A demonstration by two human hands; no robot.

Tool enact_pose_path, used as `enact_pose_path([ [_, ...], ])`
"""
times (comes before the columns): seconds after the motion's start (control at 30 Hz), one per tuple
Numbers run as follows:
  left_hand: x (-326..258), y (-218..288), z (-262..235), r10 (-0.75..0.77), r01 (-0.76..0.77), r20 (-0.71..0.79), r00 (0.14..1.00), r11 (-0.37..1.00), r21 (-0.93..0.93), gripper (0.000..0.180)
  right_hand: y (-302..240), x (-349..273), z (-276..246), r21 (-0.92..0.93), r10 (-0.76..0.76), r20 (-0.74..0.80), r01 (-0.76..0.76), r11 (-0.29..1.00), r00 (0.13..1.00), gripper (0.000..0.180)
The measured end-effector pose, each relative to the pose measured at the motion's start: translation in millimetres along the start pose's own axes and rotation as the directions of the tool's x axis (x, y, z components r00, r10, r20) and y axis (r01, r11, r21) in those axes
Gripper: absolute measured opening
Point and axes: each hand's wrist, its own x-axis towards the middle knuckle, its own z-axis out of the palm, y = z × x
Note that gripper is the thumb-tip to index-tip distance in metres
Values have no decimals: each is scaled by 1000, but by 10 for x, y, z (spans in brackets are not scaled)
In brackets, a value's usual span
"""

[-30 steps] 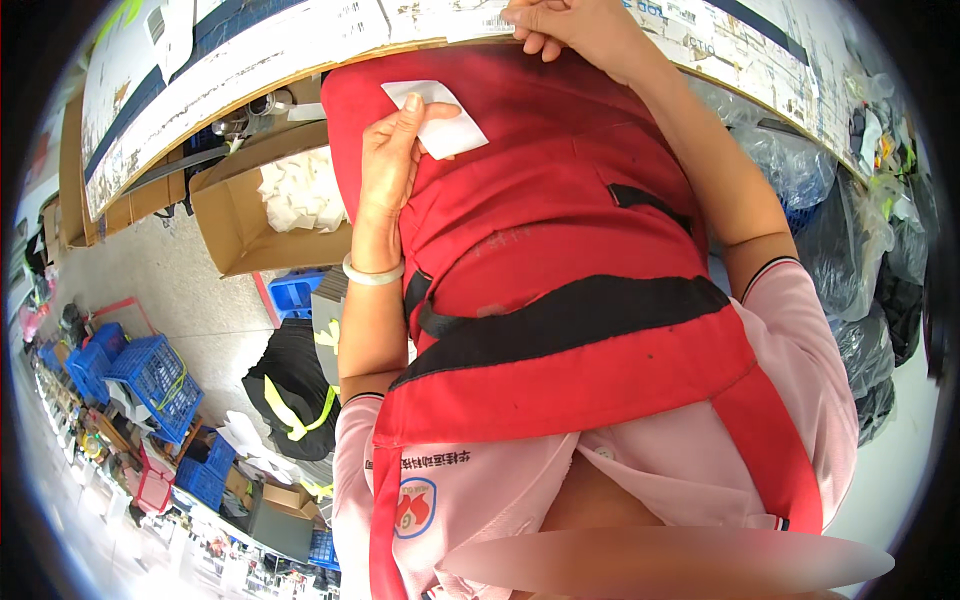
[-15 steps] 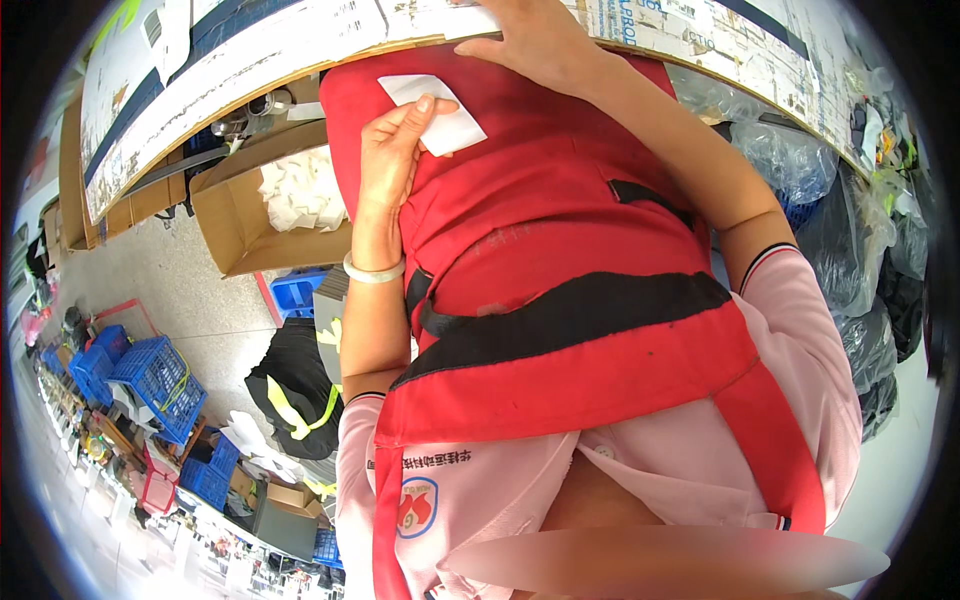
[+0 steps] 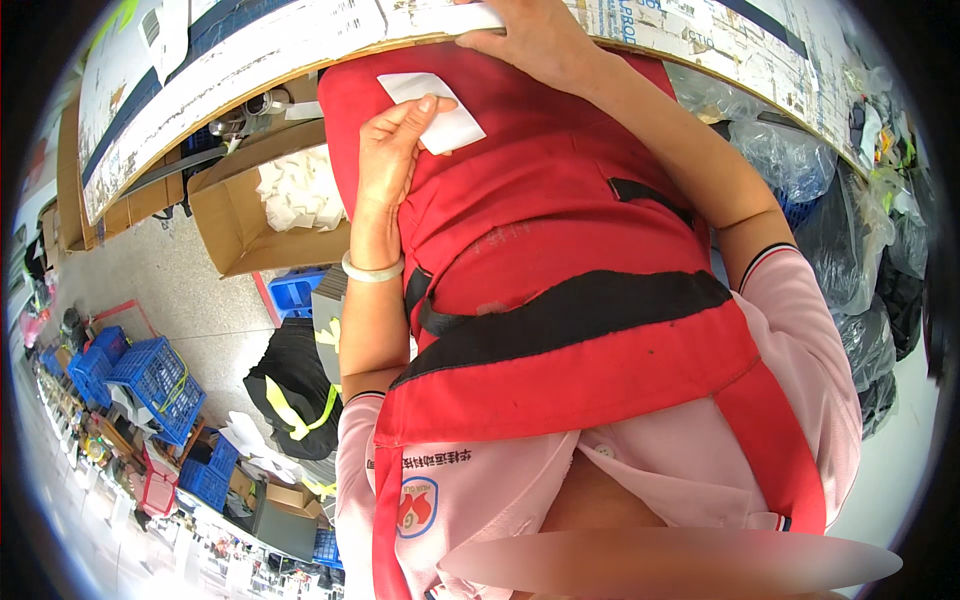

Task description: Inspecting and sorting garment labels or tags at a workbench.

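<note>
My left hand [image 3: 387,150] is raised against my red apron [image 3: 560,260] and pinches a small white paper slip [image 3: 440,110] between thumb and fingers; a pale bangle [image 3: 372,270] sits on that wrist. My right hand [image 3: 535,35] lies palm down on the edge of the cardboard-covered worktable [image 3: 250,60], its fingers spread over a white sheet there. Whether those fingers grip the sheet is hidden by the frame's top edge.
An open cardboard box [image 3: 250,215] with several white paper scraps stands under the table at the left. Blue plastic crates [image 3: 150,375] and a black bag with yellow straps [image 3: 300,385] sit on the floor. Dark plastic bags [image 3: 850,250] pile up at the right.
My right hand has slid a little left and up along the table edge. My left hand stays against the apron with the slip.
</note>
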Motion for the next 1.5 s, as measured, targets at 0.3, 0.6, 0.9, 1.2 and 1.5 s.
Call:
enact_pose_path([
  [0.3, -7, 0, -11, -5, 5, 4, 1000, 1000, 2, 26, -72, 83, 16, 32, -177, 88, 174, 984, 980, 61],
  [0.6, 1, 17, -23, -13, 14, 20, 1000, 999, -32, 27, -28, 91, 85, -23, -220, 71, 222, 975, 973, 58],
  [0.9, 15, -10, -28, -2, 3, 15, 1000, 998, -60, 26, -7, 45, -96, 42, -199, 23, 198, 979, 980, 65],
  [1.2, 32, -25, -46, -6, 7, 18, 1000, 999, -54, 25, 282, -220, -340, 17, 11, -4, -11, 1000, 1000, 77],
  [1.5, 21, -9, -35, -2, 3, 10, 1000, 999, -45, 24, 288, -267, -291, 12, 45, -11, -45, 999, 999, 67],
])
